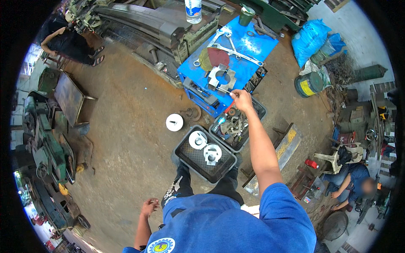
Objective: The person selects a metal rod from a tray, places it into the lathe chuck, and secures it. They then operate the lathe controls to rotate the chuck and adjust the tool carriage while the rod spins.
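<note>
My right hand (241,100) reaches to the near edge of a blue-topped cart (253,44), its fingers closed on a slim dark rod-like tool (224,90). The tool's far end meets a grey metal block with a round bore (222,78) lying on the cart. Just beyond the block is a round green and maroon cloth-like piece (214,58). Several wrenches (240,54) lie past it. My left hand (149,206) hangs low by my left leg, fingers loosely bent and apart, with nothing visible in it.
At my feet stands a black crate (185,162) holding two white-and-grey round parts (212,154). Beside it, another crate (262,110) contains tools. A white disc (174,122) sits on the floor. A low bench (291,141) stands right; a lathe-like machine (143,21) is ahead.
</note>
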Demonstrator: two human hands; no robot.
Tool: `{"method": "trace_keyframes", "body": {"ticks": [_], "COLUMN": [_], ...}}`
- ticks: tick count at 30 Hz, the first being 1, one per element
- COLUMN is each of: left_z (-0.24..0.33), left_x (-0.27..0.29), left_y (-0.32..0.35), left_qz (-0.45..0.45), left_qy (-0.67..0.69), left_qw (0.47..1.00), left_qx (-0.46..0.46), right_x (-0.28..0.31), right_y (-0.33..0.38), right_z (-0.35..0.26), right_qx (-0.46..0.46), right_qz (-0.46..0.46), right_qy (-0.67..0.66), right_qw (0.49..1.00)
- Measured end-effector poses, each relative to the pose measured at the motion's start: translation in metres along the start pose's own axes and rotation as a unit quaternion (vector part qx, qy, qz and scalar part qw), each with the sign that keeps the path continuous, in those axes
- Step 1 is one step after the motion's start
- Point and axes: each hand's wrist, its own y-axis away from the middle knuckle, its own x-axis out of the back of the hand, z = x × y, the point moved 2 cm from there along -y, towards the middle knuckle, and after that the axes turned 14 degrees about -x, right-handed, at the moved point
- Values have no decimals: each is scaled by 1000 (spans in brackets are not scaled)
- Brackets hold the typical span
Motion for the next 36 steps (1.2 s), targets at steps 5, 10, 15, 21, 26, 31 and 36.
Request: {"method": "trace_keyframes", "body": {"ticks": [5, 10, 15, 21, 26, 31, 36], "left_z": [-17, -14, -6, 3, 4, 1, 2], "left_x": [6, 18, 19, 8, 5, 8, 7], "left_y": [1, -1, -4, -6, -12, -16, -17], "left_qz": [12, 39, 29, 13, 9, 13, 13], "left_qy": [29, 37, 19, 16, 23, 18, 15], "left_qw": [999, 999, 999, 1000, 1000, 1000, 1000], "left_qx": [13, 0, -8, -11, -11, -16, -21], "right_x": [2, 2, 1, 3, 2, 2, 4], "right_y": [-1, -1, -1, 2, 0, -1, 0], "right_z": [-1, -1, -1, -3, -3, -3, -4], "right_qx": [-9, 1, 1, 7, -14, 2, -9], "right_qz": [-11, 3, 0, 1, -3, 1, -10], "right_qy": [6, 18, 16, 24, 27, 23, 20], "right_qw": [1000, 1000, 1000, 1000, 1000, 1000, 1000]}}
